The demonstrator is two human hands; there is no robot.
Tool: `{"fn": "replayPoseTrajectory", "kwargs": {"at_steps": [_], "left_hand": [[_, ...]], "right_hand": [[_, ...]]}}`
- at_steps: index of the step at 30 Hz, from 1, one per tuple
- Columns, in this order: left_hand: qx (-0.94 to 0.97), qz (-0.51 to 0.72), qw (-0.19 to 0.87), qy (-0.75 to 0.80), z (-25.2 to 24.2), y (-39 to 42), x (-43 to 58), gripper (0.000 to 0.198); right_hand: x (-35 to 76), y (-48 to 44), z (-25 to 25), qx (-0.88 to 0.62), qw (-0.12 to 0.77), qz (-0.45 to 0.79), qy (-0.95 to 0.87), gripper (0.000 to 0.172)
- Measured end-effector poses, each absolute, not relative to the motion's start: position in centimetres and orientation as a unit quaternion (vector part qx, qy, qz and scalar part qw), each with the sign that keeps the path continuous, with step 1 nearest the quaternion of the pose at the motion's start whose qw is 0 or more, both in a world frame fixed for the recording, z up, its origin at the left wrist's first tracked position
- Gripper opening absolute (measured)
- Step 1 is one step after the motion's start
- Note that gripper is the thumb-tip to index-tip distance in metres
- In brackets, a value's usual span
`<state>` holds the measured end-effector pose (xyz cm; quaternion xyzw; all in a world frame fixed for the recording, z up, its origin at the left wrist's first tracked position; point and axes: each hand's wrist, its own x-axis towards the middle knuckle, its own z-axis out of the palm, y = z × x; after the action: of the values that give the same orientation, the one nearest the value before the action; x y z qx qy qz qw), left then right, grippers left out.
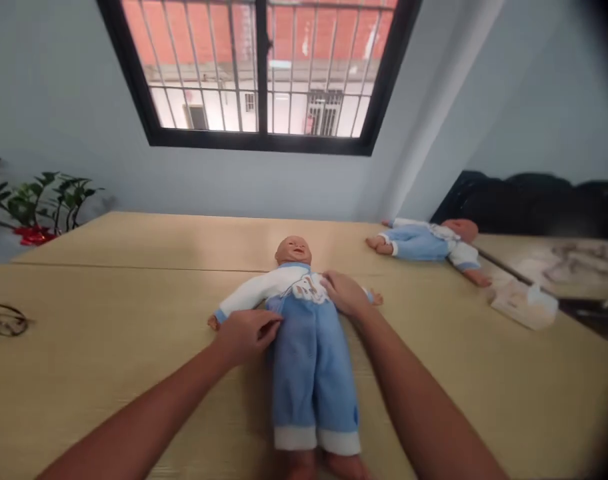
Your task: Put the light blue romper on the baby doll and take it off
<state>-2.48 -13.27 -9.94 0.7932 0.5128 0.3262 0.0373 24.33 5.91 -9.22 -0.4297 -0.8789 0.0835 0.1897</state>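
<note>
A baby doll [304, 333] in a white top and blue trousers lies on its back on the wooden table [109, 347], head toward the window. My left hand [248, 335] pinches the blue fabric at the doll's waist on the left side. On the doll's chest and upper right side rests my right hand [345, 293], fingers curled on the white top near the trouser bib.
A second doll [429, 243] in the same clothes lies at the table's far right. A pale packet [524, 303] sits near the right edge. A potted plant [39, 207] stands at the far left, and a dark wire-like item [4, 320] lies at the left edge.
</note>
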Motion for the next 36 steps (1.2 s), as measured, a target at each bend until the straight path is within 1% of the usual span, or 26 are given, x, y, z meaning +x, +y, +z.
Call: {"fn": "replayPoseTrajectory", "kwargs": {"at_steps": [2, 4, 5, 7, 9, 10, 15, 19, 22, 25, 30, 32, 36], "left_hand": [[0.788, 0.343, 0.014, 0.51, -10.0, -13.4, -2.3, 0.024], [0.783, 0.339, -0.035, 0.521, -9.6, -13.1, -2.3, 0.026], [0.784, 0.31, -0.062, 0.534, -9.2, -12.7, -2.4, 0.027], [0.791, 0.214, -0.1, 0.565, -7.8, -11.5, -2.7, 0.031], [0.791, 0.128, -0.112, 0.588, -6.0, -9.8, -3.0, 0.031], [0.788, 0.108, -0.111, 0.596, -5.1, -8.8, -3.1, 0.029], [0.779, 0.094, -0.084, 0.615, -2.0, -3.3, -1.8, 0.017], [0.812, 0.089, -0.027, 0.576, -1.9, 0.5, 0.3, 0.013], [0.835, 0.092, 0.013, 0.542, -2.6, 2.0, 0.9, 0.014], [0.865, 0.106, 0.044, 0.488, -3.4, 2.5, 0.8, 0.017], [0.911, 0.112, 0.084, 0.388, -4.4, 2.2, 1.2, 0.021], [0.92, 0.108, 0.09, 0.367, -4.6, 2.0, 1.3, 0.025], [0.917, 0.105, 0.084, 0.376, -4.6, 1.5, 0.9, 0.032]], "right_hand": [[24.6, 5.8, -9.3, -0.426, 0.159, 0.09, -0.886, 0.044], [24.4, 5.8, -9.3, -0.424, 0.154, 0.095, -0.888, 0.049], [24.2, 5.7, -9.2, -0.423, 0.155, 0.099, -0.887, 0.052], [23.8, 5.6, -8.9, -0.419, 0.152, 0.114, -0.888, 0.056], [23.6, 5.3, -8.6, -0.412, 0.144, 0.128, -0.891, 0.052], [23.6, 5.2, -8.4, -0.408, 0.138, 0.134, -0.893, 0.051], [23.5, 4.1, -7.2, -0.417, 0.11, 0.129, -0.893, 0.049], [23.3, 3.1, -6.7, -0.424, 0.103, 0.107, -0.894, 0.056], [23.3, 3.0, -6.9, -0.41, 0.107, 0.116, -0.898, 0.053], [23.8, 3.6, -7.7, -0.395, 0.131, 0.151, -0.896, 0.047], [24.2, 5.0, -9.0, -0.361, 0.172, 0.252, -0.881, 0.02], [24.1, 5.3, -9.2, -0.346, 0.192, 0.29, -0.872, 0.018], [24.4, 5.4, -9.0, -0.327, 0.218, 0.357, -0.848, 0.022]]}}
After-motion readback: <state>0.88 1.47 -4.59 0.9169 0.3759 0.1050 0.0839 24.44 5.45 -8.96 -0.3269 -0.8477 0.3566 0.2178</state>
